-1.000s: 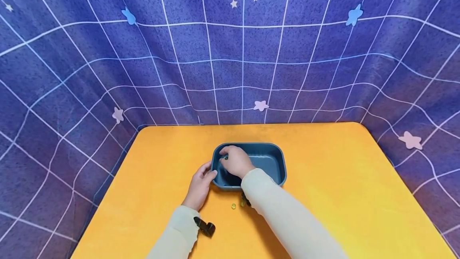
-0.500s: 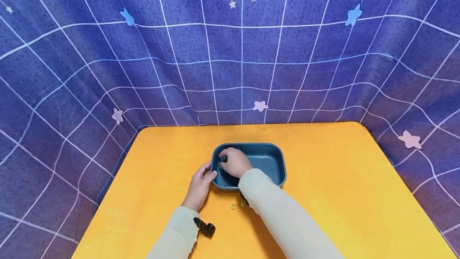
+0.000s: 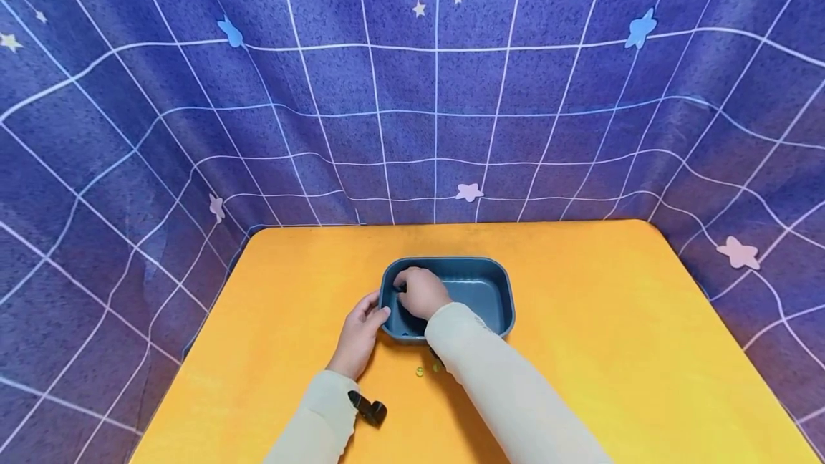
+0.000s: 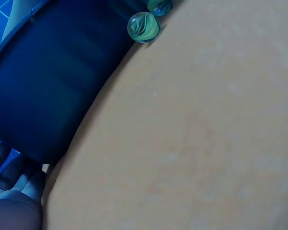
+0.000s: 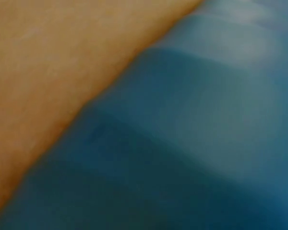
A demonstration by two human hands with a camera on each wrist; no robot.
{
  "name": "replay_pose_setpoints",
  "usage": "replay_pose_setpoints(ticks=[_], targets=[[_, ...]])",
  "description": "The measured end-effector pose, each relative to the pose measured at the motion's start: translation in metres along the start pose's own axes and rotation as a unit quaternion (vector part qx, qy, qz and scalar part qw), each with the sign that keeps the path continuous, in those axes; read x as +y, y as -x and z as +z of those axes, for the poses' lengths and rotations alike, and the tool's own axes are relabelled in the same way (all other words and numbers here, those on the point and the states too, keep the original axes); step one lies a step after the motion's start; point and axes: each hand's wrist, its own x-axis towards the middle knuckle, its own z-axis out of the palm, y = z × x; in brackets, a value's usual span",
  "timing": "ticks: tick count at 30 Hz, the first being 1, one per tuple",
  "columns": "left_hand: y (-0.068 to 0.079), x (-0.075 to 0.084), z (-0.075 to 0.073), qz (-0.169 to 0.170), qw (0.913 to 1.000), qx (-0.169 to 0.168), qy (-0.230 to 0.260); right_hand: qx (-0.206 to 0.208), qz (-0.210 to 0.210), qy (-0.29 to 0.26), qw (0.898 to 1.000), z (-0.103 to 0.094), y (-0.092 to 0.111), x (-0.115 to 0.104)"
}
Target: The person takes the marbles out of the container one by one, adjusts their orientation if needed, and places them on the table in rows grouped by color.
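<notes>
A dark blue rectangular plastic bin (image 3: 480, 296) stands on the table. At its left end my left hand (image 3: 356, 335) holds it, thumb at the rim and fingers along the outer wall. The left wrist view shows the fingers of the left hand (image 4: 14, 206) by the bin's corner (image 4: 48, 86). My right hand (image 3: 423, 293) reaches inside the bin's left part with bent fingers; I cannot tell what lies between its fingertips. Two glass marbles, one marble (image 3: 420, 371) and another marble (image 3: 436, 368), lie in front of the bin. Bin wall (image 5: 182, 120) blurs across the right wrist view.
The yellow table top (image 3: 580, 342) extends around the bin. A purple gridded curtain (image 3: 438, 134) with stars hangs behind it and along both sides. A black wrist camera (image 3: 369, 409) sits at the left sleeve.
Inside the bin, my right hand has shifted slightly lower and its fingers have changed their bend a little. A small dark thing seen between them earlier is now hidden. The left hand stays put.
</notes>
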Motion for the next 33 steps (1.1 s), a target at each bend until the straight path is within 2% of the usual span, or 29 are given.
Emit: replay_pose_setpoints(ticks=[9,16,24,33], targets=[[0.0023,0.0010,0.0014,0.002,0.9999,0.011,-0.008,-0.012,0.004,0.025,1.000,0.0004,-0.0008,-0.0049],[0.0036,-0.0004,-0.0002,0.000,0.9999,0.007,-0.008,-0.016,0.000,0.034,0.999,0.0018,-0.0001,-0.0033],[0.0035,-0.0020,-0.0011,0.004,0.9999,0.005,-0.013,-0.017,-0.009,0.038,0.999,0.0021,-0.0002,-0.0024],[0.0042,-0.0010,-0.0005,0.005,0.9999,0.007,-0.013,-0.017,-0.002,0.029,0.999,0.0007,-0.0005,-0.0035]])
